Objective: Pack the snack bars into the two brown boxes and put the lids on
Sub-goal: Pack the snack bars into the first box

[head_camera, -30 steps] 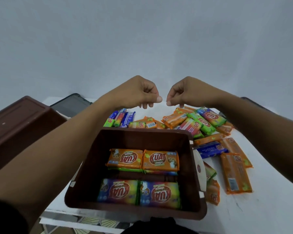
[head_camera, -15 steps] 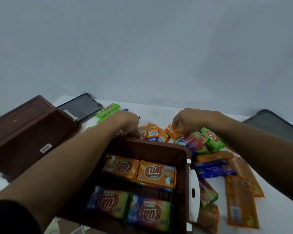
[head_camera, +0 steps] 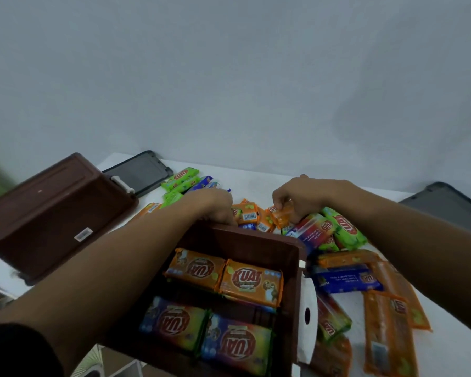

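pinching a small orange bar (head_camera: 282, 217) by its end, the right hand (head_camera: 307, 197) is over the loose snack bars (head_camera: 346, 278) on the table (head_camera: 259, 186). the left hand (head_camera: 212, 205) lies just behind the open brown box (head_camera: 245, 239); its grip is hidden, i cannot tell it. four bars (head_camera: 252, 281) lie inside the box.

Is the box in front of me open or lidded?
Open: the near brown box has no lid; four snack bars show inside.
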Demonstrator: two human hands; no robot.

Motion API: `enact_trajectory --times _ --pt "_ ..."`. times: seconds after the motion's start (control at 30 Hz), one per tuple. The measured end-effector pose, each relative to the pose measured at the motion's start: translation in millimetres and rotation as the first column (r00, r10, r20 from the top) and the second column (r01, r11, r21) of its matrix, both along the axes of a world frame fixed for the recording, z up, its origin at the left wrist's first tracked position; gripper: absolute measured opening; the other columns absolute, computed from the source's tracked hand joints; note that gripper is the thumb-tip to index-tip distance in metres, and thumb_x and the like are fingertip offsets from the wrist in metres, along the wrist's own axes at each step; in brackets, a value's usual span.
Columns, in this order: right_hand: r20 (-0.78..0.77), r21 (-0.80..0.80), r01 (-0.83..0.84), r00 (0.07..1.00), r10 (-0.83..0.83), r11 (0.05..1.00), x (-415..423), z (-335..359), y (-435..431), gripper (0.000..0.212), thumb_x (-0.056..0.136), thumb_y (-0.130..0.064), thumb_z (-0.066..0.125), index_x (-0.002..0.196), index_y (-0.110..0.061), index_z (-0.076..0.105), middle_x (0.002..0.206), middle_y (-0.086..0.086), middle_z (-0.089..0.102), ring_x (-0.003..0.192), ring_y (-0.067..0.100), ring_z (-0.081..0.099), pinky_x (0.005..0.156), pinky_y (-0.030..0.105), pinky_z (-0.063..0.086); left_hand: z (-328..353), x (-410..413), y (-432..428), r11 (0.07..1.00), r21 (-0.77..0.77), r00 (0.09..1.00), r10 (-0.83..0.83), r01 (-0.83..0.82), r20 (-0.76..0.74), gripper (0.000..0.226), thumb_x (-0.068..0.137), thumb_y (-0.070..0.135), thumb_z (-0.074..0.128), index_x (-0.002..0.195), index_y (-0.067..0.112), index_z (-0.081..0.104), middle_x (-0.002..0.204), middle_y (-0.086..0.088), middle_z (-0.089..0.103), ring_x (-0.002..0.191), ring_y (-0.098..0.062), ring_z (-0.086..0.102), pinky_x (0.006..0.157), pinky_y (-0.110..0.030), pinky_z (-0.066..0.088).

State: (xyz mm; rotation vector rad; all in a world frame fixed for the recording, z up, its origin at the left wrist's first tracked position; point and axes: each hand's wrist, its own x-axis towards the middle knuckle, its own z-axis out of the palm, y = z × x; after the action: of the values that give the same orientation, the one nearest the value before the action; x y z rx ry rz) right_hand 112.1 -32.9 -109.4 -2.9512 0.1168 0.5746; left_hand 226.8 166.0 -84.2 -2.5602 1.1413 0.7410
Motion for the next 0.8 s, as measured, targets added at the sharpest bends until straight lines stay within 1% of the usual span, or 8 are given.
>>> enact_trajectory --times 0.13,0.2,0.27,0.37,0.53,0.6,0.7,0.8 --pt "0.119 0.099 0.003 0.993 -0.015 0.995 -2.7 1.4 6.7 0.042 0.074 -0.036 0.081 0.11 -0.03 0.06 0.112 -0.008 0.065 0.102 0.018 0.058 0.095 0.037 0.037 4.4 4.9 0.6 0.982 -0.147 0.98 0.094 -0.121 -0.176 0.034 0.071 0.035 0.079 0.071 0.004 0.064 0.062 -0.009 0.061 0.052 -0.023 0.055 0.05 -0.027 0.042" --pt "0.149 0.287 0.05 0.984 -0.096 0.957 -3.5 7.7 11.2 0.041 0.073 -0.027 0.082 0.109 -0.028 0.062 0.114 -0.005 0.066 0.107 0.019 0.061 0.096 0.041 0.046 10.8 9.3 0.7 0.947 -0.253 0.942 0.111 -0.197 -0.318 0.03 0.072 0.026 0.08 0.078 0.004 0.06 0.074 -0.012 0.061 0.062 -0.023 0.058 0.052 -0.03 0.051" --pt "0.176 0.46 0.075 0.969 -0.174 0.885 -4.3 15.1 14.6 0.035 0.074 -0.02 0.08 0.105 -0.025 0.064 0.107 -0.003 0.07 0.103 0.02 0.066 0.092 0.045 0.053 16.8 13.2 2.4 0.896 -0.344 0.891 0.111 -0.282 -0.44 0.029 0.075 0.017 0.078 0.092 0.007 0.057 0.094 -0.013 0.062 0.083 -0.026 0.063 0.064 -0.042 0.062" --pt "0.168 0.618 0.114 0.947 -0.273 0.777 -5.8 28.5 20.8 0.021 0.084 -0.021 0.072 0.104 -0.023 0.067 0.097 0.002 0.074 0.089 0.027 0.069 0.082 0.044 0.055 20.8 21.4 6.2 0.82 -0.427 0.799 0.06 -0.382 -0.599 0.028 0.072 0.005 0.071 0.094 0.007 0.054 0.095 -0.016 0.06 0.084 -0.028 0.061 0.058 -0.037 0.055" --pt "0.119 0.649 0.222 0.915 -0.386 0.727 -6.3 37.6 19.8 0.024 0.096 -0.03 0.051 0.107 -0.027 0.072 0.102 -0.003 0.076 0.098 0.022 0.072 0.097 0.052 0.053 25.3 34.4 14.6 0.676 -0.552 0.763 0.023 -0.488 -0.646 0.021 0.086 -0.01 0.05 0.074 0.007 0.045 0.056 -0.001 0.057 0.053 -0.017 0.052 0.043 -0.021 0.033" --pt "0.064 0.684 0.264 0.907 -0.417 0.68 -7.9 40.2 20.0 0.024 0.101 -0.024 0.05 0.113 -0.026 0.071 0.107 -0.004 0.076 0.102 0.017 0.072 0.102 0.048 0.051 25.0 39.5 18.2 0.651 -0.534 0.689 -0.022 -0.54 -0.724 0.012 0.084 -0.008 0.048 0.085 0.004 0.052 0.075 -0.014 0.065 0.068 -0.024 0.065 0.054 -0.024 0.046" --pt "0.015 0.71 0.306 0.894 -0.448 0.635 -10.9 47.6 26.9 0.024 0.104 -0.023 0.049 0.116 -0.031 0.068 0.107 -0.003 0.077 0.103 0.022 0.072 0.101 0.046 0.052 25.1 43.8 20.8 0.606 -0.514 0.61 -0.058 -0.607 -0.79 0.02 0.071 0.002 0.05 0.09 0.006 0.052 0.091 -0.022 0.058 0.088 -0.034 0.059 0.074 -0.037 0.05" --pt "0.048 0.679 0.303 0.891 -0.452 0.669 -13.4 59.2 39.1 0.02 0.101 -0.035 0.055 0.117 -0.032 0.067 0.106 -0.002 0.076 0.102 0.027 0.072 0.098 0.053 0.053 29.7 42.3 24.3 0.648 -0.54 0.667 -0.066 -0.537 -0.743 0.016 0.08 0.013 0.06 0.091 0.006 0.052 0.091 -0.018 0.064 0.088 -0.033 0.064 0.071 -0.034 0.051"
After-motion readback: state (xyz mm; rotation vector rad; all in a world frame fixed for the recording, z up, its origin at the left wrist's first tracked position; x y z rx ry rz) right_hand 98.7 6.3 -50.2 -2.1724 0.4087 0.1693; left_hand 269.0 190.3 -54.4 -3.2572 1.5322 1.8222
